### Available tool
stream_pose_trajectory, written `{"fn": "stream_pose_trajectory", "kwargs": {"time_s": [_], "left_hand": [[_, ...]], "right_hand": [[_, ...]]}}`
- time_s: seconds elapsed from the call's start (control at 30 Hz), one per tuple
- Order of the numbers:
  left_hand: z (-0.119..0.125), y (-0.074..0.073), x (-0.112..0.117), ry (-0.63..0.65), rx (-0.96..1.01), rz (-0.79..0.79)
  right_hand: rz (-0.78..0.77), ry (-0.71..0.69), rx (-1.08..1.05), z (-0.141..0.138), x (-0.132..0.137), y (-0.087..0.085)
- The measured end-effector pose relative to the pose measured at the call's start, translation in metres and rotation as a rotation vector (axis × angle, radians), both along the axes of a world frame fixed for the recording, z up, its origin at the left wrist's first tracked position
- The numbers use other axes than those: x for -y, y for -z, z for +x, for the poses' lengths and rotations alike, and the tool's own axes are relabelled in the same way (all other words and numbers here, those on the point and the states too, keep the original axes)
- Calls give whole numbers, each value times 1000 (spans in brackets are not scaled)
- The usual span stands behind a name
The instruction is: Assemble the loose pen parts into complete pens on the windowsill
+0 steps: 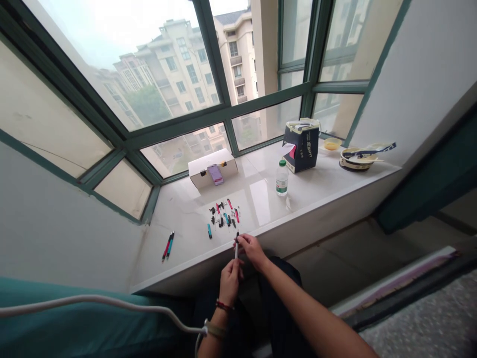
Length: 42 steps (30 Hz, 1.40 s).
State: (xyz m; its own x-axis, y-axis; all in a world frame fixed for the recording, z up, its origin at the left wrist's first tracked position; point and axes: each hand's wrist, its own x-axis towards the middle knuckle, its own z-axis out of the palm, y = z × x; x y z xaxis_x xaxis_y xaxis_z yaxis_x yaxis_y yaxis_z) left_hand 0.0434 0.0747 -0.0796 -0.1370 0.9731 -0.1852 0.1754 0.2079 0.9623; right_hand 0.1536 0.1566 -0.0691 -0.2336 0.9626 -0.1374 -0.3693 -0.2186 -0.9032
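Note:
Upright between my hands, at the front edge of the sill, is a slim pen point(236, 251) with a white barrel and a black top end. My left hand point(230, 277), below, is closed round its lower part. Higher up, the fingertips of my right hand point(252, 248) pinch it near the black end. Just beyond lie pen parts point(226, 219) in black, red and blue, spread in a loose group. A short blue and black pen piece point(209, 230) rests to their left. Farther left, two pens point(168, 246), one red and one blue, lie side by side.
A white box point(212, 171) with a purple item at its front stands by the window. To the right are a water bottle point(282, 179), a dark paper bag point(303, 149), a small yellow dish point(332, 144) and a food bowl point(357, 160). A white cable point(112, 300) runs to my left wrist.

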Motion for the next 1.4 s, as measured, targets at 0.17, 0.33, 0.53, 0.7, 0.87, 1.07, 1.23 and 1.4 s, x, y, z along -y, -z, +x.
{"fn": "stream_pose_trajectory", "kwargs": {"time_s": [0.17, 0.33, 0.53, 0.7, 0.87, 1.07, 1.23, 1.4], "left_hand": [[11, -19, 86, 0, 127, -45], [13, -38, 138, 35, 247, -119], [13, -62, 146, -50, 374, -134], [19, -61, 147, -89, 496, -140], [22, -55, 152, -152, 514, -100], [19, -56, 166, -273, 393, 1], [21, -63, 173, -287, 170, 133], [24, -56, 167, -176, 74, 81]], "right_hand": [[-57, -20, -137, 2, 95, -36], [-121, -33, -264, 7, 145, -51], [-287, 116, -438, 6, 163, -64], [-276, 131, -408, 9, 177, -73], [-208, 116, -301, 17, 184, -80], [-228, 99, -167, 24, 190, -70], [-217, 115, -61, 34, 189, -57], [-231, 159, -4, 45, 183, -39]]}}
